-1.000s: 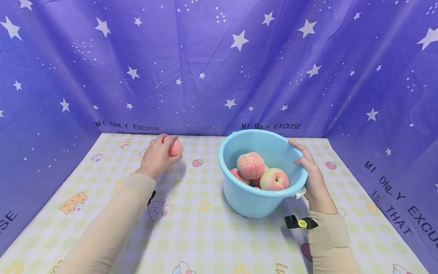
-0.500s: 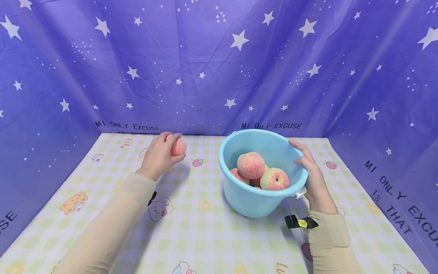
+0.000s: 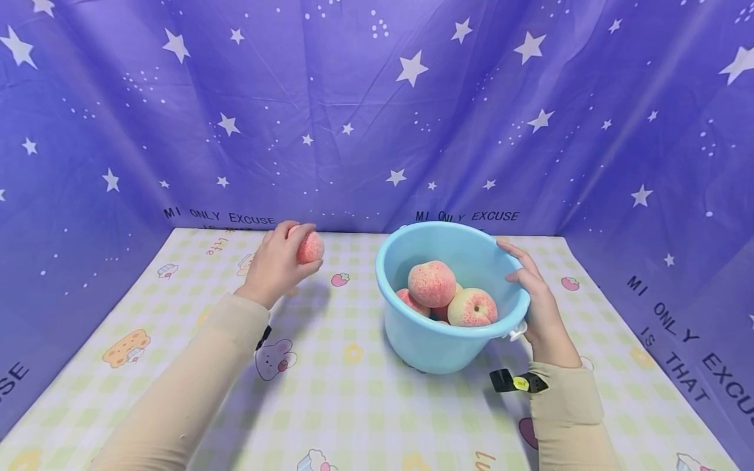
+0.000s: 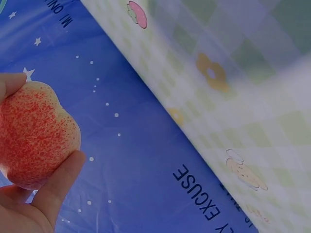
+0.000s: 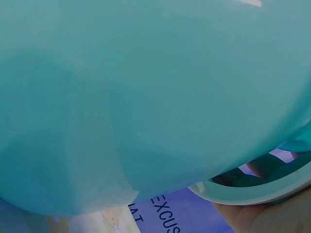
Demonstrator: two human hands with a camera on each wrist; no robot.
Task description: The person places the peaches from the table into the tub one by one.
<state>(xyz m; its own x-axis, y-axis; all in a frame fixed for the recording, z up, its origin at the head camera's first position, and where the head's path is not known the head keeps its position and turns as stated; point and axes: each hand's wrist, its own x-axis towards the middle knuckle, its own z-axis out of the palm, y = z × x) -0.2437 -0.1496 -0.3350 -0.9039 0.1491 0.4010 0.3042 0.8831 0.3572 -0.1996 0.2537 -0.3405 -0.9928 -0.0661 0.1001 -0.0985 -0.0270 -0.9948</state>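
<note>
In the head view my left hand (image 3: 272, 267) grips a red-speckled peach (image 3: 311, 249) near the back of the table, its shadow falling on the cloth to the lower right. The left wrist view shows thumb and fingers around that same peach (image 4: 39, 136). A light blue bucket (image 3: 432, 350) stands right of the middle, tilted a little toward me. My right hand (image 3: 543, 317) holds its right rim, fingers curled over the edge. Several peaches lie inside, among them a pink one (image 3: 432, 284) and a paler one (image 3: 473, 307). Bucket wall (image 5: 146, 97) fills most of the right wrist view.
A checked tablecloth (image 3: 330, 405) with cartoon prints covers the table. Purple star-patterned curtains (image 3: 353, 85) rise behind it and on both sides. A white handle fitting (image 3: 518, 331) sits on the bucket's rim beside my right hand.
My left hand has risen slightly and shifted a little to the right with the peach in its grip. The right hand and the bucket have stayed in place.
</note>
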